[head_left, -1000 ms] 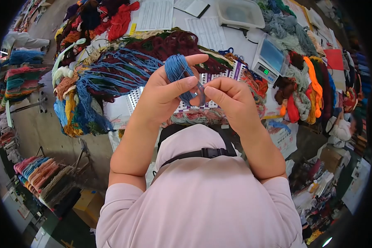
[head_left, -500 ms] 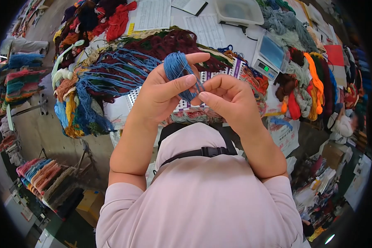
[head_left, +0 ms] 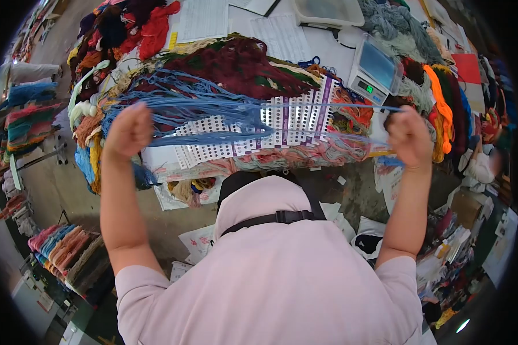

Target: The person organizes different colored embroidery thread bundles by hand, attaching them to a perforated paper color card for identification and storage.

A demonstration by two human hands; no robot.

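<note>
Blue yarn point(head_left: 207, 104) is stretched across the front of the table between my two hands. My left hand point(head_left: 130, 131), slightly blurred, is closed in a fist around the thick, loose end of the skein. On the other side my right hand point(head_left: 410, 137) is closed on a few thin blue strands, pulled out straight in two lines from the bunch. Under the yarn lie white and purple cards with rows of holes point(head_left: 283, 122). Behind it is a heap of dark maroon yarn point(head_left: 224, 66).
A digital scale point(head_left: 371, 77) with a lit green display stands at the right, near a clear plastic tub point(head_left: 328, 12). Printed sheets point(head_left: 203, 20) lie at the back. Orange yarn point(head_left: 437, 109) and other skeins cover the right side; pink yarn point(head_left: 305, 154) runs along the front edge.
My hands were together at the centre with a small blue yarn bundle wound on the left one. They have moved wide apart, and the yarn is now drawn out between them.
</note>
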